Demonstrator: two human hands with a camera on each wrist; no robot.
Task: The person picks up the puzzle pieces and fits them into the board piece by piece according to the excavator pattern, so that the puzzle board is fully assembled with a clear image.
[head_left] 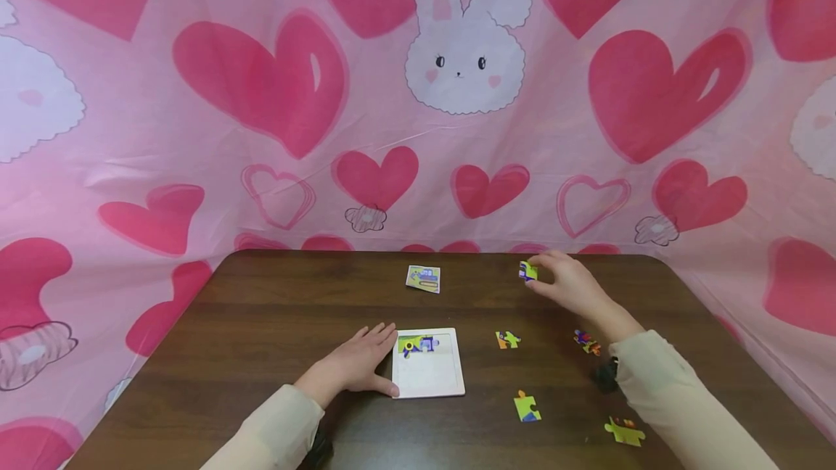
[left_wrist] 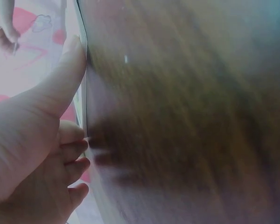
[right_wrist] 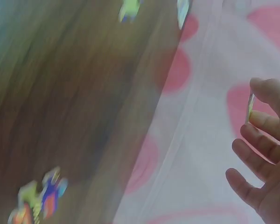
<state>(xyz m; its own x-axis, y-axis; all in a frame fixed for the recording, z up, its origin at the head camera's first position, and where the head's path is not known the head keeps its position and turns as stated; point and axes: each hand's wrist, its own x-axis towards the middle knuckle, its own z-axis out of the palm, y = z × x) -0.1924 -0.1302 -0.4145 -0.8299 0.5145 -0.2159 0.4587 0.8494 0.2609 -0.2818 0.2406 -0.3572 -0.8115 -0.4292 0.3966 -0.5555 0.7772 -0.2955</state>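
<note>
Between thumb and index finger my right hand (head_left: 570,287) pinches a yellow-green and purple puzzle piece (head_left: 527,271), raised over the far right of the table. The right wrist view catches that puzzle piece (right_wrist: 250,107) edge-on. My left hand (head_left: 358,360) lies with its fingers extended at the left side of a white puzzle tray (head_left: 427,376), thumb and fingertips right at the rim. In the left wrist view the left thumb (left_wrist: 65,77) and fingers meet the tray's thin edge. Joined puzzle pieces (head_left: 418,344) fill the tray's upper left part.
A small picture card (head_left: 424,278) lies behind the tray. Loose pieces are spread to the right: an orange-green piece (head_left: 507,340), a green-blue piece (head_left: 526,407), a purple-red piece (head_left: 587,342) and a green piece (head_left: 625,431). A pink heart-print curtain (head_left: 379,122) hangs behind the table.
</note>
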